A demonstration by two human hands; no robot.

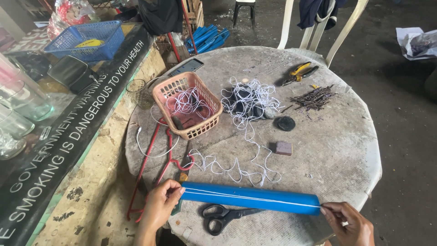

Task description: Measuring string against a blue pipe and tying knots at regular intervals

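Both my hands pin a white string along a blue tube at the near edge of the round surface.

Left hand point(160, 205) has its grip pinched together on the string point(255, 198) at the tube's left end, and right hand point(349, 222) is pinched on the same string at the right end, so the line runs taut along the blue tube point(250, 199), which lies crosswise just inside the near edge. Black scissors point(223, 215) lie just beside the tube, nearer me. Loose white string point(236, 168) trails from the tube toward the middle, where a pink basket point(187, 105) sits by the left edge. Yellow-handled pliers point(299, 72) and a pile of twigs point(314, 97) lie toward the far edge.
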